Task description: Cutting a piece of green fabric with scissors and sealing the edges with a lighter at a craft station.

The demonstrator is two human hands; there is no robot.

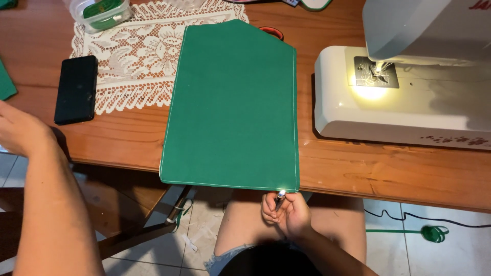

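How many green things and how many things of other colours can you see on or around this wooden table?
Green: 4 (fabric panel, ribbon on the floor, fabric scrap at the left edge, green roll in the clear tub)
White: 2 (sewing machine, lace doily)
Black: 1 (phone)
Silver: 1 (small tool in the right hand)
Total: 8

A green fabric panel (232, 107) with white edge stitching and one angled end lies flat, overhanging the table's near edge, where a small shiny tool (280, 198), possibly a lighter, is tipped toward its hem.
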